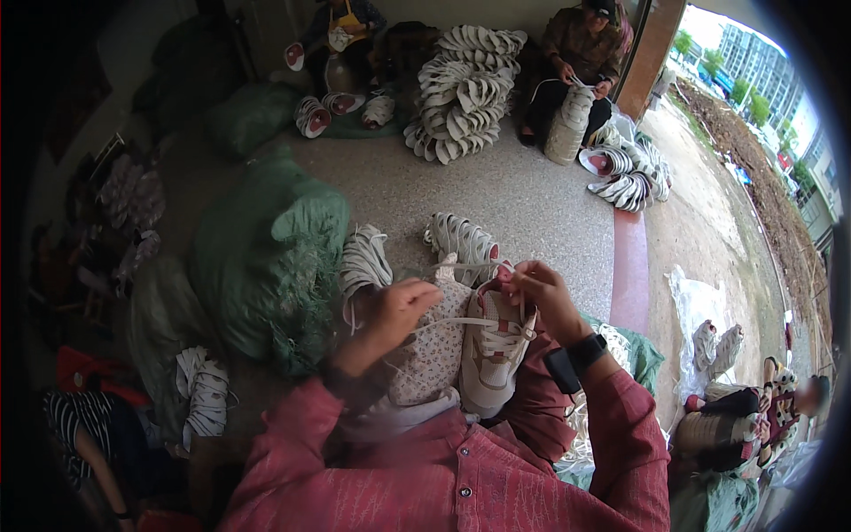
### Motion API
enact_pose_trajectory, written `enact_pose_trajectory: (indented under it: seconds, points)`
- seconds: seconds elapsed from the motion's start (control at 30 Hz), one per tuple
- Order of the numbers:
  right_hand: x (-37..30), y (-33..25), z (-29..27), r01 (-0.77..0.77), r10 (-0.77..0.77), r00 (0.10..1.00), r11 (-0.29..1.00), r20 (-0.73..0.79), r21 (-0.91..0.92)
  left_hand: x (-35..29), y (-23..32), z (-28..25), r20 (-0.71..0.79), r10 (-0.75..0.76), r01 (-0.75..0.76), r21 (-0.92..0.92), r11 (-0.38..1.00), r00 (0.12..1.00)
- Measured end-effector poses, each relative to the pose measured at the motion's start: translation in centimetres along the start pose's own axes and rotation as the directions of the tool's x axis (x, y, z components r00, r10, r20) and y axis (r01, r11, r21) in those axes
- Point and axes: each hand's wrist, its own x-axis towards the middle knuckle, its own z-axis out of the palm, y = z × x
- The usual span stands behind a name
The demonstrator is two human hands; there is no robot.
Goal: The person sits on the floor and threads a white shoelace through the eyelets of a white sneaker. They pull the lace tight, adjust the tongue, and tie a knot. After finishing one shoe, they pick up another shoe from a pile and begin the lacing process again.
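Observation:
A beige and white sneaker [489, 368] with a pink lining rests on my lap, its toe toward me. White shoelace [449, 323] crosses its tongue, and one strand runs left to my left hand [396, 312]. That hand's fingers are curled together, slightly blurred, with the strand at the palm. At the shoe's collar my right hand [542, 297] pinches lace between thumb and fingers. A dark watch [576, 356] is on the right wrist. Floral cloth [425, 359] lies under and left of the shoe.
Stacked shoe uppers [365, 259] and another row of uppers [463, 238] stand just beyond my knees. A large green sack [275, 239] is at left. Farther off, a person [585, 53] laces a shoe beside a tall pile of uppers [465, 97]. Other people sit at the edges.

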Motion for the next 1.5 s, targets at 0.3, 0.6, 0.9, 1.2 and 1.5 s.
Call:
enact_pose_trajectory:
  seconds: [0.3,0.6,0.9,1.2,1.5]
  points:
    - [-9.3,-6.7,-14.0,0.308,-0.279,0.861,0.952,-0.424,-0.002,-1.2,-0.5,4.5,0.436,0.147,-0.299,0.301,0.906,0.888]
    - [-9.5,-1.3,-8.8,-0.055,-0.039,0.987,0.827,-0.154,-0.56,-0.3,-1.4,4.7,0.464,0.047,-0.227,0.34,0.913,0.885]
    - [-4.9,-0.5,2.5,-0.052,0.18,0.957,0.879,0.229,-0.475,0.3,-2.0,4.6,0.565,0.084,-0.336,0.358,0.871,0.821]
    - [-5.8,-1.8,2.6,-0.165,0.289,0.91,0.91,0.296,-0.38,0.8,-2.0,5.0,0.585,-0.02,-0.269,0.403,0.875,0.811]
    - [-6.5,-1.9,3.0,-0.101,0.247,0.9,0.919,0.359,-0.38,1.4,-1.6,5.6,0.585,-0.078,-0.151,0.332,0.931,0.807]
